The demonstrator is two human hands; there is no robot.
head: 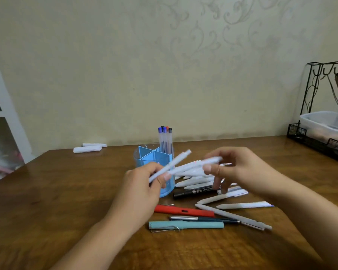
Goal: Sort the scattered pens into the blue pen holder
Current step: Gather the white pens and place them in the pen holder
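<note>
The blue pen holder (144, 158) stands mid-table, divided into compartments, with several clear capped pens (165, 139) upright in its back right one. My left hand (142, 190) grips a white pen (179, 160) that slants up to the right in front of the holder. My right hand (240, 170) holds a bunch of white pens (195, 166) just right of the holder, above the table. Scattered below lie white pens (220, 198), a black marker (195, 191), a red pen (183, 211), a dark slim pen (203, 219) and a teal pen (185, 225).
The wooden table (66, 201) meets a patterned wall behind. Two white rolled items (88, 148) lie at the back left. A black wire rack (320, 133) with a plastic tub stands at the back right. A white shelf (0, 114) is at the left edge.
</note>
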